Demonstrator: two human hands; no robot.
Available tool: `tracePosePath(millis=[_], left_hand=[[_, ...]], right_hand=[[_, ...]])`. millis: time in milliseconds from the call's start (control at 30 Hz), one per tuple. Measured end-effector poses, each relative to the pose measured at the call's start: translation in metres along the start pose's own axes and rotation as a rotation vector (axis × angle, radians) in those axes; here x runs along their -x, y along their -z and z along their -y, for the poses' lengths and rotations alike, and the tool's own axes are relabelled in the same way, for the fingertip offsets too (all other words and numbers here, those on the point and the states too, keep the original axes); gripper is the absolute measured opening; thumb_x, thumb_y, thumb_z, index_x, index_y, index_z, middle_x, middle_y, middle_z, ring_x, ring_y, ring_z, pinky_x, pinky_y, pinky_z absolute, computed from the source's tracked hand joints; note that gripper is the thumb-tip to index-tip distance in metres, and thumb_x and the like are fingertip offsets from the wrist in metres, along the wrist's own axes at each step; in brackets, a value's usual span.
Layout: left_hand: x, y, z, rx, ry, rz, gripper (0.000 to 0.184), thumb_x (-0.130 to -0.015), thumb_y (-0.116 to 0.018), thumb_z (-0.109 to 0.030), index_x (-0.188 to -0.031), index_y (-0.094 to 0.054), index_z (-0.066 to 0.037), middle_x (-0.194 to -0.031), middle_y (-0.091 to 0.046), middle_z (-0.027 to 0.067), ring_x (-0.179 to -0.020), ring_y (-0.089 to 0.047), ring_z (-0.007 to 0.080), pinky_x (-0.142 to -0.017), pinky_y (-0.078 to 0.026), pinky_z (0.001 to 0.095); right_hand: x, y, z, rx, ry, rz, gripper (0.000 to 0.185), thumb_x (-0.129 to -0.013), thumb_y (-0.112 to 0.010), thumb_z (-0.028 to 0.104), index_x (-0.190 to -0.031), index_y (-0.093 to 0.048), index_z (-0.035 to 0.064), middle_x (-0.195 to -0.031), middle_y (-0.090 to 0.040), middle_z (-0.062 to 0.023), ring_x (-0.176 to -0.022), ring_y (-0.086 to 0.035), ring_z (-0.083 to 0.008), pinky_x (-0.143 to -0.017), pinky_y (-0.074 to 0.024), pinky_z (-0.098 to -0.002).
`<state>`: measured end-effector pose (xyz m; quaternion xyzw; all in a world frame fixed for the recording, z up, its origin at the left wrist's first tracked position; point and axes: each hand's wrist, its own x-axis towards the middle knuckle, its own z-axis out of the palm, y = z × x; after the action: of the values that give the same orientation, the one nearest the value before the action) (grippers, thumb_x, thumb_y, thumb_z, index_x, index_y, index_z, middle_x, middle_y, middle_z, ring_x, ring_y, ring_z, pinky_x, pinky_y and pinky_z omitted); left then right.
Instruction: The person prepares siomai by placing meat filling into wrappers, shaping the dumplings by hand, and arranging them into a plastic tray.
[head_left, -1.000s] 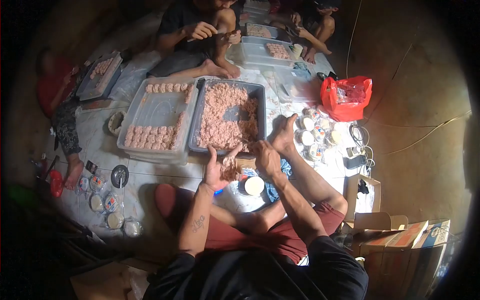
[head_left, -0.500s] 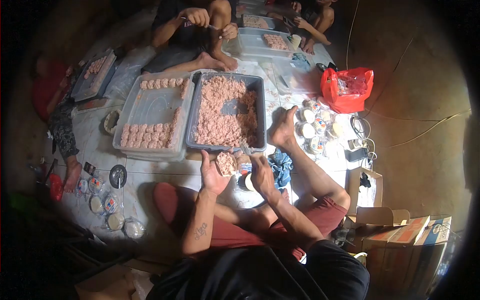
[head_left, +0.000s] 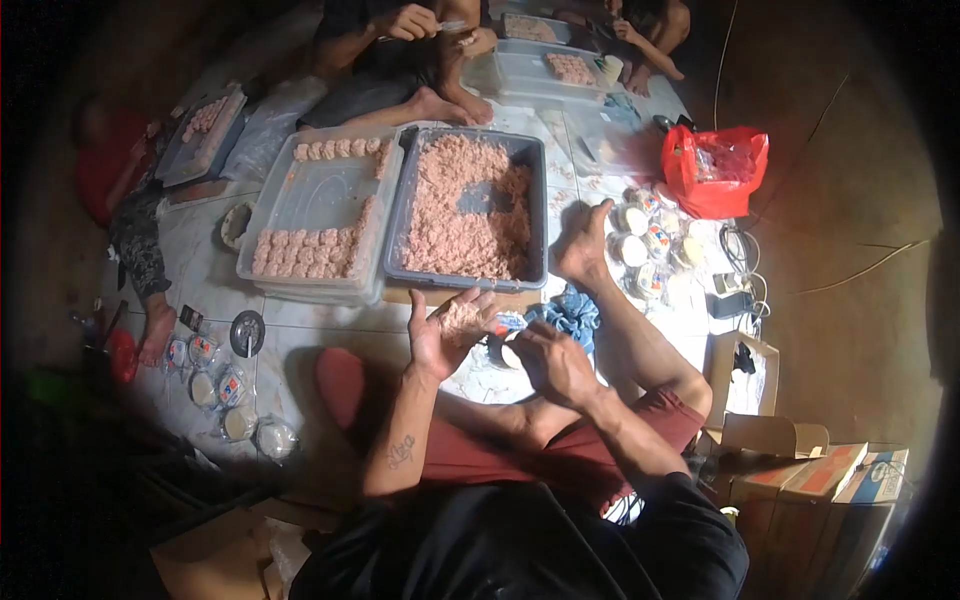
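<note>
On my left hand [head_left: 437, 340], palm up with the fingers stretched out, rests a round dumpling wrapper with minced meat [head_left: 461, 322]. My right hand [head_left: 562, 368] is to the right of it, fingers curled round a fork that is mostly hidden and points down-left. Beneath the right fingers, a pale stack of round wrappers [head_left: 511, 352] shows in part. Ahead of both hands stands a grey tub [head_left: 538, 215] of pink minced meat [head_left: 440, 235], its bottom bare at one spot. Left of that, a clear plastic box [head_left: 312, 208] holds rows of shaped meat pieces [head_left: 300, 252].
Packs of round wrappers [head_left: 640, 240] lie right of my foot, more [head_left: 228, 390] at the left. A blue cloth [head_left: 570, 318] lies by my right hand. A red bag [head_left: 715, 170], cables [head_left: 740, 260] and cartons [head_left: 815, 480] line the right. Other people sit ahead and left.
My right hand has moved slightly right and down, taking the fork away from the tub's near edge. My left palm has tilted and opened under the filled wrapper. The whole view has shifted slightly.
</note>
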<state>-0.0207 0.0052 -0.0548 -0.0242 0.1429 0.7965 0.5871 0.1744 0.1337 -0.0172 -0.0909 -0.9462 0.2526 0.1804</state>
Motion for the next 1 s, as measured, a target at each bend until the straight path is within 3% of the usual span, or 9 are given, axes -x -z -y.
tracePosePath(millis=[100,133,233,333,467,633,733,867,1000], left_hand=[[0.010,-0.011,0.003,-0.010,0.160,0.120,0.103,-0.092,-0.025,-0.082,-0.143,-0.048,0.004,-0.142,-0.054,0.0252,-0.135,-0.050,0.0386,-0.115,-0.037,0.0524],[0.011,-0.007,0.004,-0.014,0.163,0.123,0.103,-0.092,-0.025,-0.082,-0.143,-0.048,0.004,-0.142,-0.054,0.0252,-0.135,-0.050,0.0386,-0.115,-0.037,0.0524],[0.010,-0.007,0.003,-0.122,0.045,0.016,0.106,-0.089,-0.028,-0.084,-0.139,-0.053,0.006,-0.129,-0.064,0.0215,-0.123,-0.059,0.0367,-0.110,-0.042,0.0544],[0.010,-0.011,0.005,-0.024,0.083,0.155,0.104,-0.091,-0.028,-0.083,-0.139,-0.052,0.006,-0.135,-0.060,0.0231,-0.126,-0.057,0.0377,-0.111,-0.041,0.0550],[0.010,-0.005,0.000,-0.055,-0.057,0.016,0.100,-0.093,-0.032,-0.079,-0.146,-0.044,0.005,-0.148,-0.047,0.0264,-0.135,-0.049,0.0410,-0.115,-0.037,0.0530],[0.009,0.004,-0.001,0.092,0.116,0.160,0.104,-0.093,-0.034,-0.078,-0.144,-0.038,0.013,-0.147,-0.047,0.0296,-0.134,-0.049,0.0418,-0.115,-0.038,0.0533],[0.010,0.017,-0.004,0.272,0.151,0.024,0.103,-0.094,-0.034,-0.077,-0.145,-0.038,0.013,-0.146,-0.047,0.0301,-0.135,-0.048,0.0428,-0.116,-0.036,0.0531],[0.013,0.011,0.004,0.105,0.125,0.093,0.102,-0.095,-0.033,-0.076,-0.144,-0.040,0.012,-0.145,-0.049,0.0290,-0.136,-0.048,0.0396,-0.117,-0.035,0.0507],[0.007,0.024,0.007,0.290,0.071,0.237,0.097,-0.096,-0.036,-0.073,-0.144,-0.040,0.012,-0.147,-0.047,0.0296,-0.137,-0.046,0.0418,-0.118,-0.034,0.0524]], right_hand=[[-0.026,0.032,0.019,0.008,-0.013,0.054,0.023,-0.090,-0.057,0.010,-0.109,-0.070,0.0072,-0.102,-0.066,-0.0154,-0.082,-0.067,-0.0386,-0.067,-0.0553,-0.0457],[-0.031,0.032,0.007,-0.144,-0.018,0.124,0.023,-0.090,-0.058,0.012,-0.109,-0.070,0.0086,-0.102,-0.066,-0.0138,-0.083,-0.068,-0.0370,-0.066,-0.0554,-0.0450],[-0.031,0.046,0.019,0.102,0.007,0.097,0.024,-0.090,-0.059,0.010,-0.111,-0.070,0.0103,-0.101,-0.065,-0.0137,-0.086,-0.067,-0.0356,-0.066,-0.0557,-0.0439],[-0.028,0.033,0.019,0.008,-0.066,0.067,0.024,-0.089,-0.060,0.007,-0.111,-0.070,0.0084,-0.098,-0.064,-0.0139,-0.084,-0.067,-0.0363,-0.066,-0.0553,-0.0434],[-0.017,0.021,0.011,-0.084,-0.084,-0.047,0.021,-0.087,-0.062,0.005,-0.108,-0.067,0.0023,-0.095,-0.062,-0.0165,-0.084,-0.065,-0.0399,-0.069,-0.0531,-0.0455],[-0.014,0.011,0.005,-0.201,0.053,0.043,0.021,-0.087,-0.061,0.005,-0.108,-0.067,0.0052,-0.093,-0.061,-0.0173,-0.080,-0.064,-0.0406,-0.067,-0.0528,-0.0468],[-0.010,0.024,0.013,-0.015,-0.049,0.057,0.022,-0.088,-0.060,0.005,-0.108,-0.068,0.0064,-0.094,-0.062,-0.0163,-0.080,-0.064,-0.0389,-0.069,-0.0535,-0.0462],[-0.011,0.025,0.021,-0.135,-0.042,0.091,0.023,-0.088,-0.060,0.005,-0.109,-0.069,0.0077,-0.093,-0.063,-0.0151,-0.081,-0.065,-0.0374,-0.070,-0.0547,-0.0452],[-0.013,0.027,0.026,-0.116,-0.138,0.000,0.020,-0.090,-0.059,0.006,-0.107,-0.069,0.0057,-0.096,-0.064,-0.0174,-0.087,-0.065,-0.0406,-0.072,-0.0541,-0.0474]])
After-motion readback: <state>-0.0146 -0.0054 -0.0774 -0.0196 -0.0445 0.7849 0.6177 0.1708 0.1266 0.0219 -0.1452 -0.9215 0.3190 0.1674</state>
